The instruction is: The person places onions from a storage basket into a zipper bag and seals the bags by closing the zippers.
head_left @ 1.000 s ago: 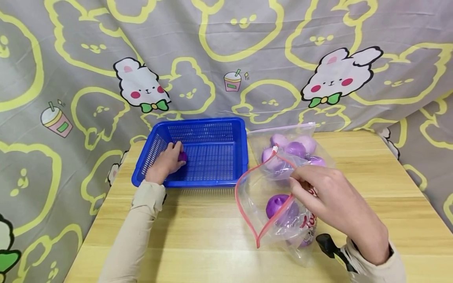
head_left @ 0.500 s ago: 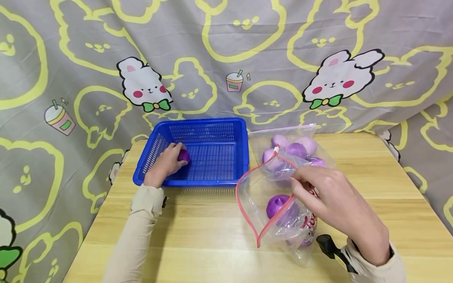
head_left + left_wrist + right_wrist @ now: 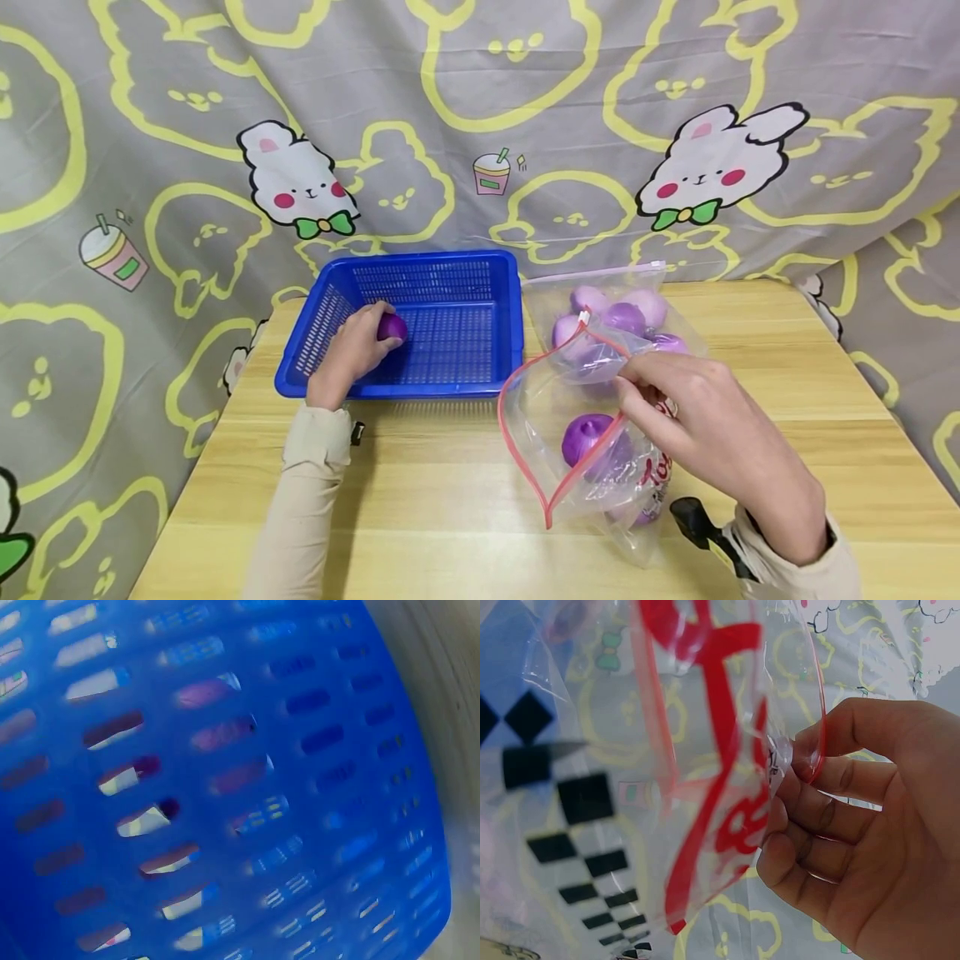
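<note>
In the head view my left hand reaches into the blue plastic basket, fingers and thumb round a purple onion low at its left side. The left wrist view mostly shows the slotted basket wall, with bits of hand and purple behind the slots. My right hand pinches the rim of a clear zip bag with a red seal, holding its mouth apart. Inside that bag sits a purple onion, with more purple lower down. From the right wrist camera, curled fingers grip the bag's edge.
Behind the held bag lies another clear zip bag containing several purple and paler onions. Basket and bags are on a wooden table. A patterned grey curtain hangs along the table's back edge.
My left hand has shifted slightly right inside the basket, and more of the onion shows beyond its fingers. The right hand and the bag have stayed almost still.
</note>
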Available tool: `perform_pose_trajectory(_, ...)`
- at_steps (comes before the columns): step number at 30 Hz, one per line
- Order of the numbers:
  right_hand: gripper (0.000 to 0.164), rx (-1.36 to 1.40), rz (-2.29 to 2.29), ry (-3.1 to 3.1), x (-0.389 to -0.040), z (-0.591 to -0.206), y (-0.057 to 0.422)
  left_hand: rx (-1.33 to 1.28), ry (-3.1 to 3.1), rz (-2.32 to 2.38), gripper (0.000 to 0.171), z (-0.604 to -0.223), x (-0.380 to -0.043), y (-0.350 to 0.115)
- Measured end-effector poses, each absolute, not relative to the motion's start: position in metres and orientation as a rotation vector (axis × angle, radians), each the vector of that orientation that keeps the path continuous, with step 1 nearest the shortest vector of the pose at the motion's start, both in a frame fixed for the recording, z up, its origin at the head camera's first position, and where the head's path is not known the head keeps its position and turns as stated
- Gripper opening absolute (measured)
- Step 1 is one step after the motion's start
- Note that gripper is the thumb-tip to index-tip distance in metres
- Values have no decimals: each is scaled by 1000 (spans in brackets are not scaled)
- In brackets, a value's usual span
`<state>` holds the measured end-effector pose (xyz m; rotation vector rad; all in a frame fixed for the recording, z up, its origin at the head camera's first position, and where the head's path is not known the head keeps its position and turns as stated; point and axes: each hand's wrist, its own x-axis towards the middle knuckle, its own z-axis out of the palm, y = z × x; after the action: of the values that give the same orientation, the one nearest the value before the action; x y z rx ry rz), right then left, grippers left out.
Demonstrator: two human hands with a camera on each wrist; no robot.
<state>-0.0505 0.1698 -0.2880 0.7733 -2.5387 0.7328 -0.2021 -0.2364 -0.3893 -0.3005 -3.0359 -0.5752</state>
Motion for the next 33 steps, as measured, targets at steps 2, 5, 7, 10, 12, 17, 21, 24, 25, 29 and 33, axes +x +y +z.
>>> perform_pose_trajectory(2,20,774,730,-2541,-51,-288,170,-305,-3023,-594,48,-389,-200,-234)
perform_pose_trajectory(5,21,772,730,-2543,-51,-288,170,-313,-3000,-623,48,-389,-198,-230)
perform_pose_trajectory(7,20,774,727,-2541,-51,-288,170,-312,-2985,-642,48,-389,-196,-227)
perform_pose_trajectory(10,20,773,717,-2537,-51,-288,171,-321,-2953,-665,47,-387,-193,-222)
perform_pose_trajectory(12,20,778,715,-2531,-51,-288,171,-329,-2929,-680,48,-386,-190,-219)
perform_pose_trajectory(17,20,784,716,-2525,-51,-289,170,-350,-2837,-702,48,-389,-183,-209)
perform_pose_trajectory(21,20,783,719,-2527,-52,-290,169,-378,-2789,-716,50,-389,-179,-199)
perform_pose_trajectory(24,20,775,714,-2528,-52,-290,170,-417,-2777,-729,50,-387,-176,-191)
perform_pose_trajectory(25,20,773,714,-2528,-52,-290,170,-426,-2773,-728,50,-387,-175,-189)
perform_pose_trajectory(29,19,774,711,-2526,-53,-290,170,-446,-2743,-734,50,-387,-169,-182)
perform_pose_trajectory(33,18,780,709,-2531,-53,-290,170,-439,-2709,-751,51,-386,-164,-177)
